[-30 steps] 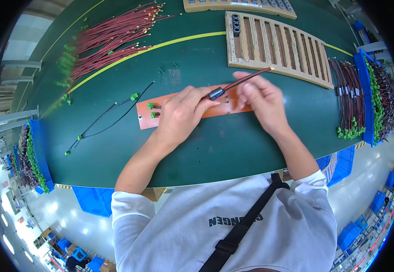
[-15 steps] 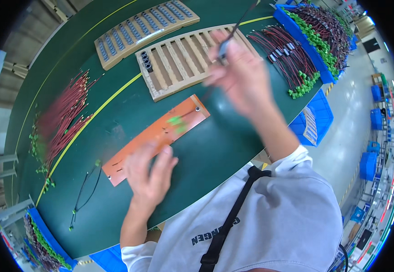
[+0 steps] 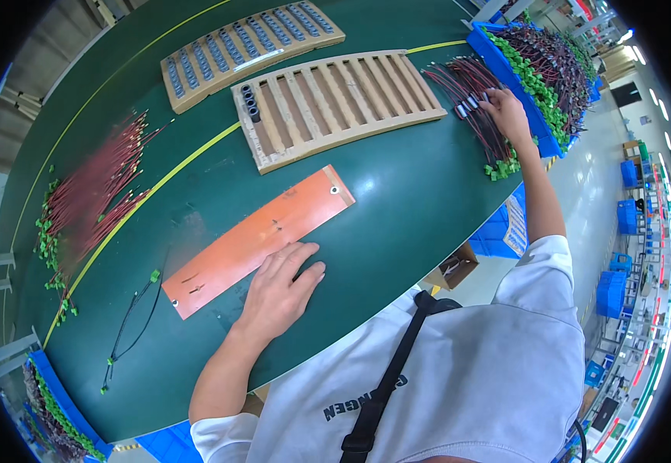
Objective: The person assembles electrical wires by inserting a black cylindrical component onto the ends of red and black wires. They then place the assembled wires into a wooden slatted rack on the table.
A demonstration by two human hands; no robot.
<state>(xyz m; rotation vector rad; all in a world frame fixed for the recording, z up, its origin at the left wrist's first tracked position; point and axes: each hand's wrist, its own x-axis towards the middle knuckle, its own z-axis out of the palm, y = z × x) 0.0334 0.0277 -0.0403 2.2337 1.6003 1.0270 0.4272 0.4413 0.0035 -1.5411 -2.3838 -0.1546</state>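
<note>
An orange strip-shaped board (image 3: 251,243) lies slantwise on the green table, with a metal-ringed hole at each end and short dark slots. My left hand (image 3: 281,289) rests at its near edge, fingers stretched and thumb apart, holding nothing. Off to the right, my right hand (image 3: 509,119) reaches into a bundle of dark red wire leads (image 3: 486,139) with pale sleeves and green connectors. Its fingertips are bent together on one lead by the pale sleeves; the exact grip is partly hidden by the hand.
A slotted tan tray (image 3: 335,100) holds dark round parts at its left end; behind it stands a filled tray (image 3: 251,46). Red wires (image 3: 104,185) lie at left, a black lead (image 3: 131,320) nearer me. Blue bins (image 3: 532,100) of leads stand at the table's edges.
My right hand has moved from above the slotted tray, where it held a dark lead, right to the bundle. The green-ended piece over the board is gone. My left hand stays beside the board.
</note>
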